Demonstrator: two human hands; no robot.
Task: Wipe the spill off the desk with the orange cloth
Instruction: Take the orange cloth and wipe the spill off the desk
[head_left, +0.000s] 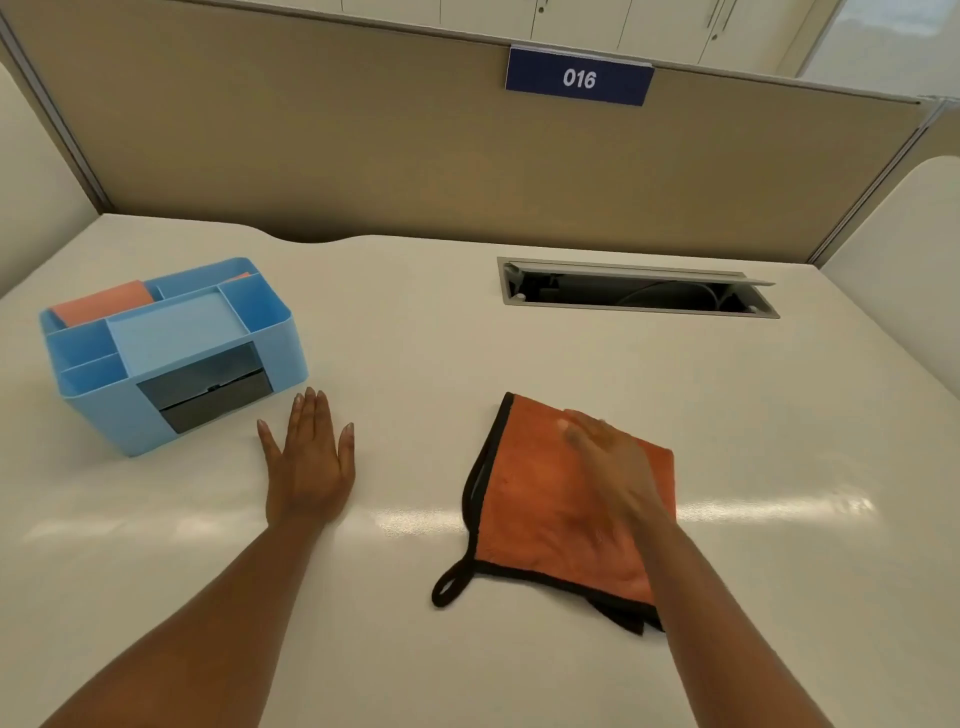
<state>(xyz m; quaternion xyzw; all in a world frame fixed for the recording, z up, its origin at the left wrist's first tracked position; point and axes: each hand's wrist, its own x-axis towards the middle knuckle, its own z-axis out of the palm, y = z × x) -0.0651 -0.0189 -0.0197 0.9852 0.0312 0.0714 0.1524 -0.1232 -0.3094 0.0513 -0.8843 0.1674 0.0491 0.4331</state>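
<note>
An orange cloth with black edging and a black hanging loop lies folded on the white desk, right of centre. My right hand lies flat on top of it, blurred by motion, fingers pointing away from me. My left hand rests palm down on the bare desk, fingers spread, holding nothing. I cannot make out any spill on the desk surface; the cloth and hand cover part of it.
A blue desk organiser with an orange item in a back compartment stands at the left, just beyond my left hand. A cable slot with an open lid sits at the back right. A tan partition with a "016" sign closes the back.
</note>
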